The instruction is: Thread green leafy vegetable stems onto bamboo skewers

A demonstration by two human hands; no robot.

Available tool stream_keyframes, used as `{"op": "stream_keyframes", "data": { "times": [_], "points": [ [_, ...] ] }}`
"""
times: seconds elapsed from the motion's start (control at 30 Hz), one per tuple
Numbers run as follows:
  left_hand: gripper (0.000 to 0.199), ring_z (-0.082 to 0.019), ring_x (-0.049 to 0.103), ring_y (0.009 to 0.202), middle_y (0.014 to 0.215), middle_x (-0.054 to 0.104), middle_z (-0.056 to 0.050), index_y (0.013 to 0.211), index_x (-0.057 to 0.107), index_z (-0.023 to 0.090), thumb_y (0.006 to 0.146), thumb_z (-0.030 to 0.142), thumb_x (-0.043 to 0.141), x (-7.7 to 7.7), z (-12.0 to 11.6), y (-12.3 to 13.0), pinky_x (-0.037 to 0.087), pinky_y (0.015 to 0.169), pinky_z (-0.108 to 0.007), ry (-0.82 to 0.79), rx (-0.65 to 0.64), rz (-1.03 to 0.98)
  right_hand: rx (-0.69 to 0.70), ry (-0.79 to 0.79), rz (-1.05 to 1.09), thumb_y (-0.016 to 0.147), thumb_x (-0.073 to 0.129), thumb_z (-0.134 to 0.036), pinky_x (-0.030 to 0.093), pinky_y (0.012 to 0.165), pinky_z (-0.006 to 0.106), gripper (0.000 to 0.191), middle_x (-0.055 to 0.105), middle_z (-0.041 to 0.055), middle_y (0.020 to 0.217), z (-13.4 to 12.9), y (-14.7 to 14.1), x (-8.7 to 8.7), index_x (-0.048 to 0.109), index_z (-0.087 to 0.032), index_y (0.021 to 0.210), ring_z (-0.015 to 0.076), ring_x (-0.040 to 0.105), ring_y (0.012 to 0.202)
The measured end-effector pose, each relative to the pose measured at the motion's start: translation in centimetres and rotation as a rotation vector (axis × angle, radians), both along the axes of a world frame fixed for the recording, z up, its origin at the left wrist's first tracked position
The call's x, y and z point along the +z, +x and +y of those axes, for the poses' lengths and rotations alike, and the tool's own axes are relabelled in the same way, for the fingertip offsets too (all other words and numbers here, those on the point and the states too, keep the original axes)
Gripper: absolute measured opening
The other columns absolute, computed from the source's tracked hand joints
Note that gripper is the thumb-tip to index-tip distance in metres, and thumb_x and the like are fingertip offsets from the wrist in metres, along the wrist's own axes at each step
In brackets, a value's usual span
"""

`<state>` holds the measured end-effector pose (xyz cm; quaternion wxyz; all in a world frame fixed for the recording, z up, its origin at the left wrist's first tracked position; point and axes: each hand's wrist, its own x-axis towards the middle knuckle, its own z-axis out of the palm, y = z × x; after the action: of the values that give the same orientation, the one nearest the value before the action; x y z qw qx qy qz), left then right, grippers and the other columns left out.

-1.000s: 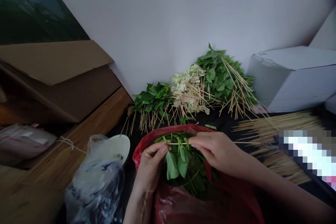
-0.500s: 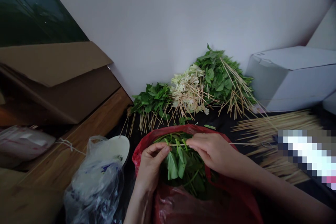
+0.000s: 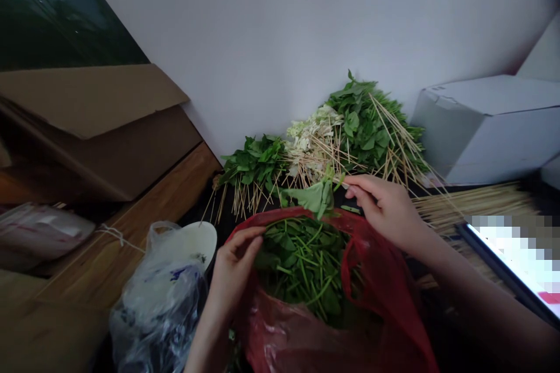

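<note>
My right hand (image 3: 385,204) is closed in a pinch on a bamboo skewer, raised beyond the far rim of a red plastic bag (image 3: 284,332). Green leaves (image 3: 321,195) are threaded by their stems near the skewer's tip and hang down. Most of the skewer is hidden behind the hand. Loose leafy greens (image 3: 310,268) with long stems fill the bag. My left hand (image 3: 234,265) is over the bag's left side, at the edge of the greens. Its thumb and index finger are slightly apart, and nothing shows between them.
Skewered greens (image 3: 254,163), skewered pale cabbage pieces (image 3: 312,134) and a taller pile of greens (image 3: 363,122) lie along the wall. Bare skewers (image 3: 481,201) and a phone (image 3: 507,268) are right. A white bowl (image 3: 205,239), clear bag (image 3: 153,315) and cardboard box (image 3: 144,145) stand left.
My right hand has moved up and away with the skewer and its leaves, from over the bag to beyond its rim. My left hand has let go and shifted left and slightly down.
</note>
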<state>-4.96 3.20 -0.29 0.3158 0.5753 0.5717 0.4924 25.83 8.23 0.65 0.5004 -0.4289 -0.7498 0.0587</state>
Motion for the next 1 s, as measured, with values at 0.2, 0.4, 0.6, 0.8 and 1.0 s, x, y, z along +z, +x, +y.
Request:
{"op": "stream_keyframes", "data": {
  "times": [0.2, 0.4, 0.6, 0.8, 1.0],
  "points": [
    [0.008, -0.027, 0.07, 0.082, 0.084, 0.08, -0.007, 0.077, 0.083, 0.027, 0.076, 0.028, 0.075, 1.2, 3.7, -0.5, 0.049, 0.08, -0.034, -0.029, -0.201, 0.364, -0.021, 0.044, -0.014, 0.098, 0.045, -0.018, 0.057, 0.076, 0.034, 0.026, 0.075, 0.0057, 0.089, 0.1, 0.3, 0.0, 0.068, -0.021, 0.109, 0.0193, 0.072, 0.078],
    [0.007, -0.032, 0.066, 0.095, 0.08, 0.075, -0.009, 0.065, 0.077, 0.026, 0.067, 0.024, 0.083, -0.8, 5.6, 2.5, 0.044, 0.09, -0.039, -0.019, -0.138, 0.408, -0.001, 0.062, -0.037, 0.096, 0.046, -0.015, 0.058, 0.078, 0.035, 0.027, 0.075, 0.0059, 0.09, 0.1, 0.1, -0.2, 0.069, -0.019, 0.109, 0.0192, 0.072, 0.08],
    [0.007, -0.03, 0.065, 0.096, 0.087, 0.077, -0.007, 0.07, 0.081, 0.026, 0.066, 0.021, 0.084, -1.3, 5.9, 3.0, 0.042, 0.098, -0.041, -0.05, -0.13, 0.166, 0.003, 0.053, -0.047, 0.096, 0.046, -0.013, 0.057, 0.078, 0.034, 0.027, 0.075, 0.0067, 0.093, 0.0, 0.3, -0.1, 0.069, -0.018, 0.111, 0.0188, 0.072, 0.082],
    [0.035, -0.025, 0.073, 0.087, 0.092, 0.08, -0.01, 0.093, 0.081, 0.02, 0.073, 0.049, 0.081, 0.7, 5.8, 2.4, 0.054, 0.085, -0.039, -0.157, -0.165, -0.295, 0.05, 0.014, -0.087, 0.097, 0.046, -0.015, 0.056, 0.075, 0.032, 0.026, 0.076, 0.0052, 0.094, -0.3, 0.2, 0.5, 0.069, -0.021, 0.108, 0.0183, 0.072, 0.083],
    [0.036, -0.024, 0.074, 0.088, 0.093, 0.08, -0.009, 0.096, 0.08, 0.017, 0.07, 0.041, 0.089, 1.0, 5.2, 2.8, 0.056, 0.082, -0.035, -0.29, -0.239, -0.63, 0.104, 0.034, -0.296, 0.1, 0.044, -0.013, 0.051, 0.081, 0.037, 0.027, 0.074, 0.0067, 0.095, -0.7, -0.4, 0.8, 0.07, -0.019, 0.104, 0.0213, 0.065, 0.088]
  ]
}}
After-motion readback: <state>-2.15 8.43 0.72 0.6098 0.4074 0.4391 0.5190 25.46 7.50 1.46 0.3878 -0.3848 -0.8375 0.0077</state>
